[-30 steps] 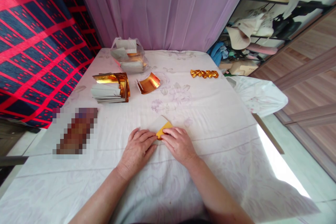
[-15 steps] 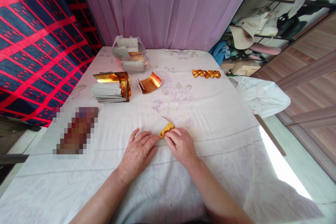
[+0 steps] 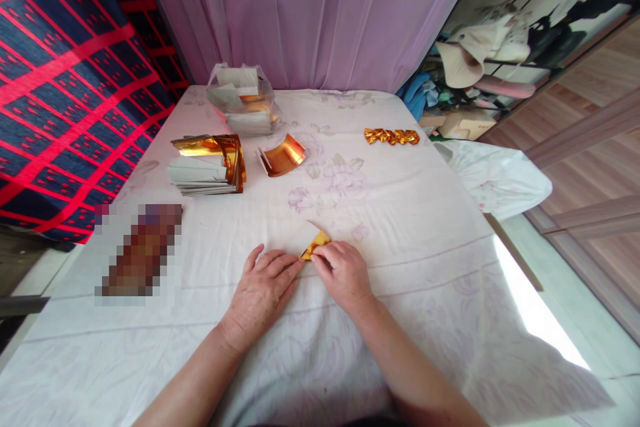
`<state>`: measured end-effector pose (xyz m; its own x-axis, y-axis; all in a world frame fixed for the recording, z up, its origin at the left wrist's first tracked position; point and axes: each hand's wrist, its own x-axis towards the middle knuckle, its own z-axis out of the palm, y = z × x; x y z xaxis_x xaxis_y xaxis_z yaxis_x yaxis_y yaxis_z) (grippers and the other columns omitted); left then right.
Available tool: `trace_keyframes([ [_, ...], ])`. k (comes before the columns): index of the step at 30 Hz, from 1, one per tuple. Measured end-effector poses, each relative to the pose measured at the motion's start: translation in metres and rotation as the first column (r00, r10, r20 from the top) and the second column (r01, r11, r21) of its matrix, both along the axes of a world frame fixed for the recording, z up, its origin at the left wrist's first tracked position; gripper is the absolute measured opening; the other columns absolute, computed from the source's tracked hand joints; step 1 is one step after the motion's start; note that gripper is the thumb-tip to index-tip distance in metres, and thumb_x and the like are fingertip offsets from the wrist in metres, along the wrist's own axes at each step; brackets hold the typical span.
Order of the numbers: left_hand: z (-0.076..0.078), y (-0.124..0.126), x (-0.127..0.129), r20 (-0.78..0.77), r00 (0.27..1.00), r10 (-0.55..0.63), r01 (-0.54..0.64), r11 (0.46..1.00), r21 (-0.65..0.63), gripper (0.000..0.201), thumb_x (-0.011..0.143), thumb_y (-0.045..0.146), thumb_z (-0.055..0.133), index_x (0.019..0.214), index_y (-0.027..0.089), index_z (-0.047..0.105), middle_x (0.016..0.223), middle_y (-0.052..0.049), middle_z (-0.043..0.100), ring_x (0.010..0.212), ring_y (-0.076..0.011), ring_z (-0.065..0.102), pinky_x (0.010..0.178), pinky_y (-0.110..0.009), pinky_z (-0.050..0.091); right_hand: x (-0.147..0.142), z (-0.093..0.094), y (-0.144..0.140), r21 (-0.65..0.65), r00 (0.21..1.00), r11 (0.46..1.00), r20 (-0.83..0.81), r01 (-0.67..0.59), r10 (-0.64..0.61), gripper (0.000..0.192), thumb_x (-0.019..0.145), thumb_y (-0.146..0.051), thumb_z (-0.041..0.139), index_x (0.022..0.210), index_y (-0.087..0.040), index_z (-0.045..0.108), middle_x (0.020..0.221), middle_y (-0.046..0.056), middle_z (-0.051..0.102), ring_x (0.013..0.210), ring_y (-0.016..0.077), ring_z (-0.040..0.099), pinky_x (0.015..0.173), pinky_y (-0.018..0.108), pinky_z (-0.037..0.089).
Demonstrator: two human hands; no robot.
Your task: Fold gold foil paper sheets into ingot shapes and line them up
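Note:
A small sheet of gold foil paper (image 3: 320, 238), pale on its other side, lies partly folded on the cloth in front of me. At its right edge, my right hand (image 3: 343, 271) is closed, with thumb and forefinger pinching the folded gold part. My left hand (image 3: 267, 283) rests palm down, fingers stretched out and the little finger spread away. Its fingertips touch the paper's left corner. My right fingers hide part of the fold.
Behind the hands lie a stack of gold foil papers (image 3: 207, 170), a few curved loose sheets (image 3: 283, 157) and a clear bag of papers (image 3: 243, 100). A row of folded gold pieces (image 3: 391, 137) sits at right. A blurred-out item (image 3: 145, 247) lies at left on the tablecloth (image 3: 425, 213).
My right thumb and forefinger have shifted slightly left along the fold, towards the paper's left corner. My left hand keeps its place. The view has shifted slightly.

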<state>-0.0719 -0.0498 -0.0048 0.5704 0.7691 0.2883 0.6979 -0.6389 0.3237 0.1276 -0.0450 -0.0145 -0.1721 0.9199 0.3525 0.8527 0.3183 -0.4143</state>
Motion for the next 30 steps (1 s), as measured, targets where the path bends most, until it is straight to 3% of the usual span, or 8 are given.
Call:
trace_keyframes([
  [30, 0.0014, -0.0003, 0.0040, -0.080, 0.997, 0.009, -0.008, 1.000, 0.011, 0.031, 0.096, 0.023, 0.047, 0.124, 0.022, 0.061, 0.110, -0.006, 0.067, 0.104, -0.0222, 0.057, 0.109, -0.053, 0.032, -0.0021, -0.0027, 0.0023, 0.014, 1.000, 1.000, 0.014, 0.020, -0.020, 0.019, 0.093, -0.024, 0.056, 0.076, -0.021, 0.064, 0.072, 0.001, 0.067, 0.072, 0.0176, 0.059, 0.069, 0.030, 0.037],
])
